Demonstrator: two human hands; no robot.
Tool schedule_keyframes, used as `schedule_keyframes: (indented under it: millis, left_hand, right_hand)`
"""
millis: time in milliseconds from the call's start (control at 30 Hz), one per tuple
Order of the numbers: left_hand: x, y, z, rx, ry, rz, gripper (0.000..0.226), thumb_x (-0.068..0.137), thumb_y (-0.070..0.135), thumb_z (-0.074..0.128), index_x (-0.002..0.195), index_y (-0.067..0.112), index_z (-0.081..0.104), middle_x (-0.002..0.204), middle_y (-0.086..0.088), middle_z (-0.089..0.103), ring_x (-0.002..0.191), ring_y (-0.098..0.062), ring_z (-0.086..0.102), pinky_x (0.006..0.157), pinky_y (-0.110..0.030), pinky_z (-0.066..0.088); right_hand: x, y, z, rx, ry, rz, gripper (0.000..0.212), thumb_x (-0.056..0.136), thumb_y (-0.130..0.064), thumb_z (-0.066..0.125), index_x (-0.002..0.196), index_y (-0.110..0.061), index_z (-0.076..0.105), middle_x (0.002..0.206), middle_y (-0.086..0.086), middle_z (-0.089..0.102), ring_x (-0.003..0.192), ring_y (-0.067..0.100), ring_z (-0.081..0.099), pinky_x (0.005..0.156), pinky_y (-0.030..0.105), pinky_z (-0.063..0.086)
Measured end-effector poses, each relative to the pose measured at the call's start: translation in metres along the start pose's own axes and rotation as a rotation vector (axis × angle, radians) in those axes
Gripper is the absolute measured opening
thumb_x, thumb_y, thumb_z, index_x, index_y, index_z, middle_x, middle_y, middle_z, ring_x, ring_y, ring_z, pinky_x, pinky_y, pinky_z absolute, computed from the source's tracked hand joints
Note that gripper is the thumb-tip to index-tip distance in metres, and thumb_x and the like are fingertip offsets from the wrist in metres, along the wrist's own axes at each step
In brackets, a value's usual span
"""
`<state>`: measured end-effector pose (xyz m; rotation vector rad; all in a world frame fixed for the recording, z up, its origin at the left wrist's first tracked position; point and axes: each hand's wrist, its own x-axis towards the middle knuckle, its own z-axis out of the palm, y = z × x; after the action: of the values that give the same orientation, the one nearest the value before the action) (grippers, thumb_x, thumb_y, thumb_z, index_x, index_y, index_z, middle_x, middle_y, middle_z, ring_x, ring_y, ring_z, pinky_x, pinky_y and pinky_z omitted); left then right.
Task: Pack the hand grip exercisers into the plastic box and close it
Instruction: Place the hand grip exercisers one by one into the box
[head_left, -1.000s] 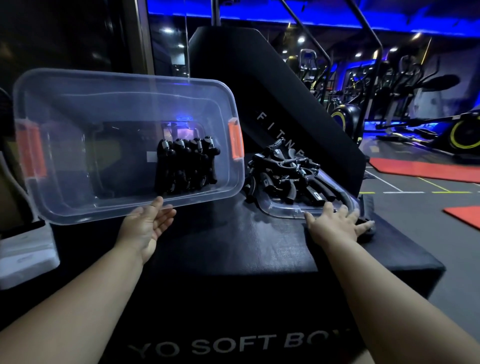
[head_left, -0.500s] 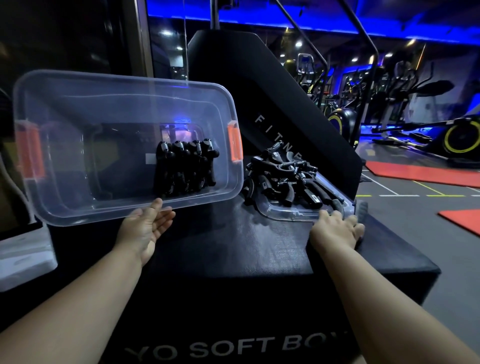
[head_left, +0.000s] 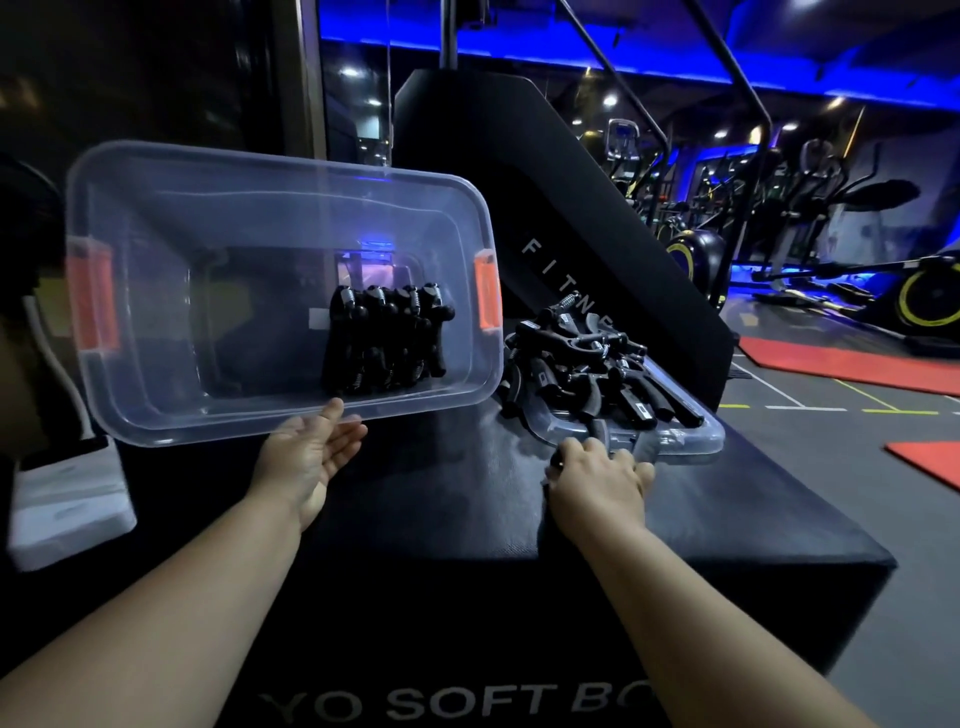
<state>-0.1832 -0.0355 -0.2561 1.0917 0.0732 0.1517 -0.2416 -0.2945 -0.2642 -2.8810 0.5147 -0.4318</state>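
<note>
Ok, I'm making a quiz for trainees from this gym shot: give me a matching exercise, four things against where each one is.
Things:
1. plastic box
2. lid
3. left hand
4. right hand

Places:
A. at the lid's near edge
B. flat on the black soft box, under a pile of grip exercisers
C. under the box's lower rim
D. tipped on its side, opening toward the camera, a row of grip exercisers inside

Pairs: 1-D, 2-B, 3-C, 4-A
</note>
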Motion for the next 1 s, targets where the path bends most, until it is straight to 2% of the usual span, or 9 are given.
schedule_keyframes:
  millis: [67, 167, 333, 567, 767, 900, 933, 1000]
  left_hand:
    - [-0.001, 0.000, 0.001, -0.005, 0.003, -0.002, 0.012, 0.092, 0.021, 0.058, 0.087, 0.012, 0.052, 0.084, -0.008, 0.066, 0.070, -0.013, 0.067, 0.074, -0.026, 0.055]
    - [-0.002, 0.001, 0.001, -0.008, 0.008, -0.009, 0.012, 0.093, 0.020, 0.058, 0.088, 0.011, 0.052, 0.087, -0.009, 0.065, 0.078, -0.018, 0.064, 0.077, -0.029, 0.052]
    - [-0.003, 0.002, 0.001, -0.007, 0.019, -0.009, 0.012, 0.093, 0.020, 0.058, 0.088, 0.011, 0.051, 0.087, -0.010, 0.065, 0.079, -0.019, 0.063, 0.077, -0.029, 0.052]
    - [0.000, 0.001, -0.001, -0.007, 0.012, -0.016, 0.013, 0.092, 0.020, 0.059, 0.089, 0.010, 0.052, 0.089, -0.011, 0.066, 0.080, -0.019, 0.064, 0.075, -0.028, 0.052]
    - [0.003, 0.000, -0.002, 0.005, 0.009, -0.015, 0.013, 0.092, 0.022, 0.059, 0.089, 0.010, 0.053, 0.089, -0.011, 0.066, 0.079, -0.019, 0.065, 0.073, -0.028, 0.052]
    - [0.003, 0.000, -0.002, 0.007, 0.011, -0.014, 0.013, 0.093, 0.021, 0.058, 0.090, 0.010, 0.053, 0.089, -0.011, 0.066, 0.080, -0.019, 0.064, 0.076, -0.029, 0.052]
    - [0.003, 0.000, -0.002, 0.008, 0.011, -0.014, 0.013, 0.093, 0.021, 0.058, 0.090, 0.010, 0.053, 0.089, -0.011, 0.065, 0.080, -0.019, 0.064, 0.076, -0.029, 0.052]
    - [0.002, 0.000, -0.002, 0.007, 0.010, -0.014, 0.012, 0.093, 0.021, 0.058, 0.089, 0.010, 0.053, 0.088, -0.010, 0.065, 0.080, -0.019, 0.064, 0.077, -0.029, 0.052]
  right_hand:
    - [-0.003, -0.011, 0.001, 0.024, -0.001, -0.038, 0.020, 0.096, -0.032, 0.038, 0.111, -0.026, 0.050, 0.118, 0.000, 0.051, 0.112, 0.028, 0.040, 0.092, 0.042, 0.022]
    - [-0.007, -0.027, 0.006, 0.003, -0.022, -0.128, 0.020, 0.097, -0.036, 0.038, 0.108, -0.026, 0.050, 0.118, 0.000, 0.051, 0.112, 0.028, 0.041, 0.092, 0.041, 0.023]
    - [-0.008, -0.036, 0.008, -0.037, -0.051, -0.177, 0.027, 0.096, -0.042, 0.036, 0.109, -0.025, 0.052, 0.116, 0.000, 0.053, 0.114, 0.028, 0.042, 0.099, 0.043, 0.025]
    - [-0.015, -0.042, 0.011, -0.048, -0.023, -0.287, 0.041, 0.094, -0.059, 0.035, 0.109, -0.028, 0.058, 0.114, -0.003, 0.055, 0.112, 0.025, 0.047, 0.094, 0.042, 0.027]
    - [-0.017, -0.049, 0.014, -0.012, 0.136, -0.483, 0.050, 0.088, -0.067, 0.035, 0.090, -0.030, 0.069, 0.096, -0.010, 0.066, 0.094, 0.015, 0.058, 0.079, 0.033, 0.026]
    - [-0.015, -0.044, 0.017, 0.108, 0.217, -0.539, 0.041, 0.073, -0.065, 0.046, 0.077, -0.030, 0.067, 0.088, -0.015, 0.067, 0.075, 0.009, 0.063, 0.075, 0.027, 0.020]
    - [-0.014, -0.043, 0.016, 0.147, 0.222, -0.537, 0.041, 0.070, -0.066, 0.047, 0.080, -0.030, 0.066, 0.091, -0.015, 0.065, 0.076, 0.009, 0.063, 0.076, 0.027, 0.020]
    - [-0.013, -0.041, 0.013, 0.186, 0.210, -0.516, 0.052, 0.067, -0.072, 0.043, 0.094, -0.033, 0.063, 0.106, -0.015, 0.058, 0.090, 0.009, 0.060, 0.084, 0.028, 0.025]
